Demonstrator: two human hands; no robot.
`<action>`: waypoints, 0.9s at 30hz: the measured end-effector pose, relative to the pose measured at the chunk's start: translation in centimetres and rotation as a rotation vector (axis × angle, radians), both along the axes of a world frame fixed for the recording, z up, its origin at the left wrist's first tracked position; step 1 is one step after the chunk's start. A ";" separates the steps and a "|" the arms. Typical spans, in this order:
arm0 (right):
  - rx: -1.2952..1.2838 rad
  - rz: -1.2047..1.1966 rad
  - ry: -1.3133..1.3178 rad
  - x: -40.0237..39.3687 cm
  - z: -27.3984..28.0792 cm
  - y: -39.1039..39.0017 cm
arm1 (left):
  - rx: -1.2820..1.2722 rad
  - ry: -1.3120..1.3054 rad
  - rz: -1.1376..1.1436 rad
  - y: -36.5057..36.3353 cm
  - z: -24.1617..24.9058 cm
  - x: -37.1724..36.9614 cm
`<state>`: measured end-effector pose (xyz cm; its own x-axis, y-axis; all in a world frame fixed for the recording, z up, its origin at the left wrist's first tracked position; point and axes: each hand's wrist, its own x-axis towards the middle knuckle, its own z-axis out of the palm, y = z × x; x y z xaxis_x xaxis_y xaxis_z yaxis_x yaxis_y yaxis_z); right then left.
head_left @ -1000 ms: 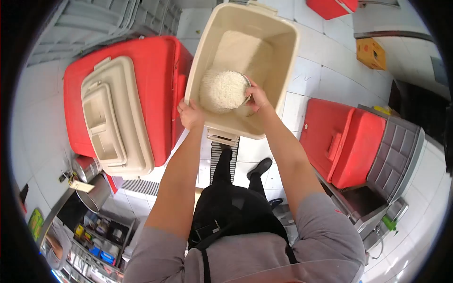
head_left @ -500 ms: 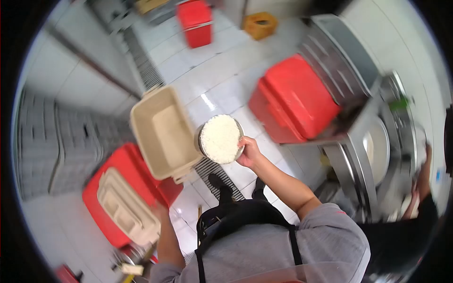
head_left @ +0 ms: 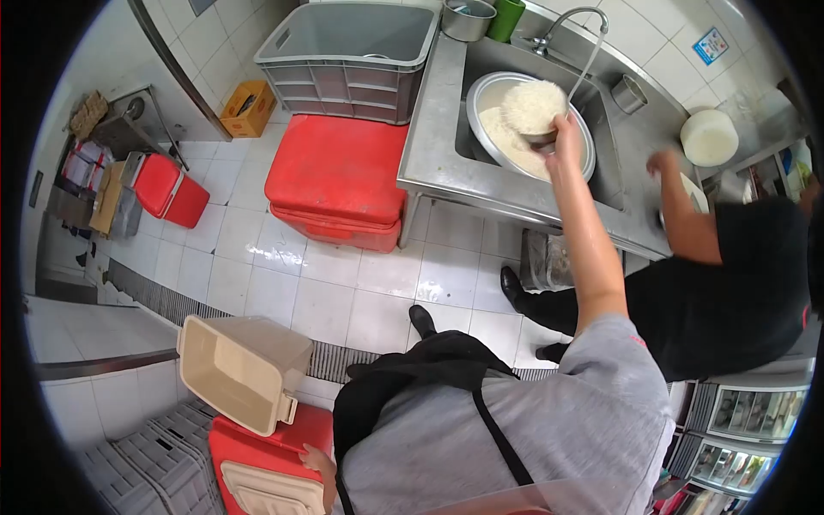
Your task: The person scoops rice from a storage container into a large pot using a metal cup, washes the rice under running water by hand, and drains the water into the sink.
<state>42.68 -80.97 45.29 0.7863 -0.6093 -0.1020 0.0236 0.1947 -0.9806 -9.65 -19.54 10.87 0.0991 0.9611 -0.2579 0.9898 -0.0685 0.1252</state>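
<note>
One rice bowl (head_left: 534, 110) tips above right hand (head_left: 565, 137).

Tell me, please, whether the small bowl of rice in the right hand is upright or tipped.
Tipped: the small bowl leans toward the large metal basin in the sink, with rice mounded at its edge.

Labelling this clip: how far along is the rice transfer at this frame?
Done: a scoop of rice is out of the beige bin and carried to the sink. In hand: the right hand tips the rice-filled bowl over the large metal basin, which already holds rice. Left: emptying the bowl. The left hand rests by the red container.
</note>
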 end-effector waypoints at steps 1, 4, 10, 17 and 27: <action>-0.248 -0.163 0.017 1.4 0.1 -1.4 | 0.002 0.002 0.006 -0.6 0.4 0.5; -1.438 -0.539 0.157 4.9 -1.5 -6.7 | 0.061 0.020 -0.089 -2.3 1.4 1.5; -2.197 -0.408 0.350 7.7 -0.1 -12.2 | -0.037 0.010 -0.067 -3.9 1.8 -2.9; -0.826 -0.406 0.098 10.2 2.6 -5.2 | -0.045 -0.014 0.038 -3.6 1.2 -7.3; 0.124 1.303 0.289 -2.1 -16.9 50.2 | 0.300 -0.424 0.118 10.6 -7.9 1.8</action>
